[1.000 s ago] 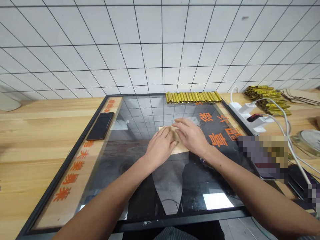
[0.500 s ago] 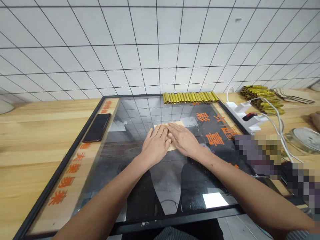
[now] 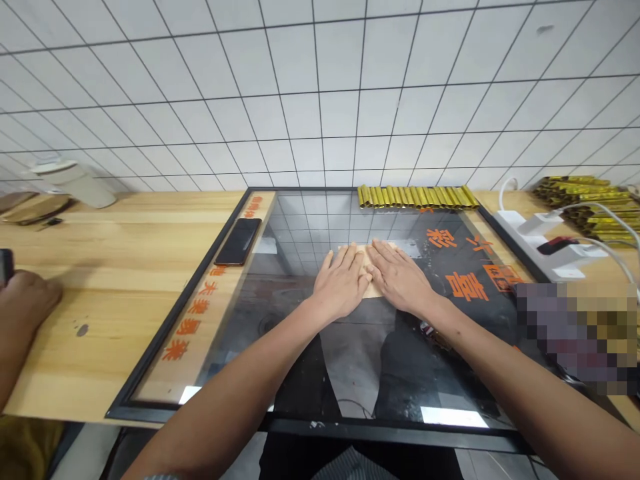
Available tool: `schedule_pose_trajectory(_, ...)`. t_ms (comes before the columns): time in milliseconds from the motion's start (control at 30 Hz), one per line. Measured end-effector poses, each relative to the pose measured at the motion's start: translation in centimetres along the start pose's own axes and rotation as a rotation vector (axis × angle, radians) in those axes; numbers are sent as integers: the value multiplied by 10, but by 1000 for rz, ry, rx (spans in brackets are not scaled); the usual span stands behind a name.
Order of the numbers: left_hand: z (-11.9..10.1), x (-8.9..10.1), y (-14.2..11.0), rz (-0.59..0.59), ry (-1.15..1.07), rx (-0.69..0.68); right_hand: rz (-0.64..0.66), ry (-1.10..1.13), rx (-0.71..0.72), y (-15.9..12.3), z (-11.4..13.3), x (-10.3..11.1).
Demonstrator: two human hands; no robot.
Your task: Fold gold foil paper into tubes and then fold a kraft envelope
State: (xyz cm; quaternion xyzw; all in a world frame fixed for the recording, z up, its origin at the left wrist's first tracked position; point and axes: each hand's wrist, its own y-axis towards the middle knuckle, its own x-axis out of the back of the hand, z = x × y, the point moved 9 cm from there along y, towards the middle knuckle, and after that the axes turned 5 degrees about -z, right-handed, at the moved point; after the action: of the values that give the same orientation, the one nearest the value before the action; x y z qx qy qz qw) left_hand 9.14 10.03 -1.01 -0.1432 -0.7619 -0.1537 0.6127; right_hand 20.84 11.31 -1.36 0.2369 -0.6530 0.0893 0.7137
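Observation:
My left hand point(image 3: 343, 280) lies flat on a small piece of tan paper point(image 3: 373, 291), fingers stretched out. Beside it my right hand point(image 3: 401, 275) is also flat on the paper, the thumbs nearly touching. Most of the sheet is hidden under both hands. It rests on a dark, glossy glass panel point(image 3: 295, 293) with a black frame and orange characters. Behind the hands, a row of gold foil tubes point(image 3: 417, 197) lies along the panel's far edge.
A phone point(image 3: 239, 241) lies on the panel's left side. At right are a white power strip point(image 3: 537, 247) with cables and a pile of gold tubes point(image 3: 595, 207). A co-worker's hand point(image 3: 33, 297) and a pale cup point(image 3: 77, 181) are at left.
The view has turned left, so the panel sits further right in it. The cup and a co-worker's hand now show at left. Both my hands stay flat on the paper.

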Motion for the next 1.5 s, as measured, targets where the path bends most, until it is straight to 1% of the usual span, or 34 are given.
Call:
schedule_pose_trajectory(233,2,4,1,11,-91,37,-8,-48,18,2,-1,-1)
schedule_pose_trajectory(400,2,-1,3,-16,-71,33,6,-58,3,3,-7,-7)
schedule_pose_trajectory(500,3,-3,6,-29,-45,38,-6,-58,5,3,-7,-6)
schedule_pose_trajectory(600,2,-3,7,-39,-36,34,-20,-59,-6,3,-7,-4)
schedule_pose_trajectory(767,0,-2,7,-46,-39,32,-5,-58,0,4,-7,-5)
schedule_pose_trajectory(1233,-3,-1,8,-74,-27,45,17,-68,-95,4,-11,-7)
schedule_pose_trajectory(1500,1,-7,12,-76,-20,66,28,-55,-115,6,-13,-8)
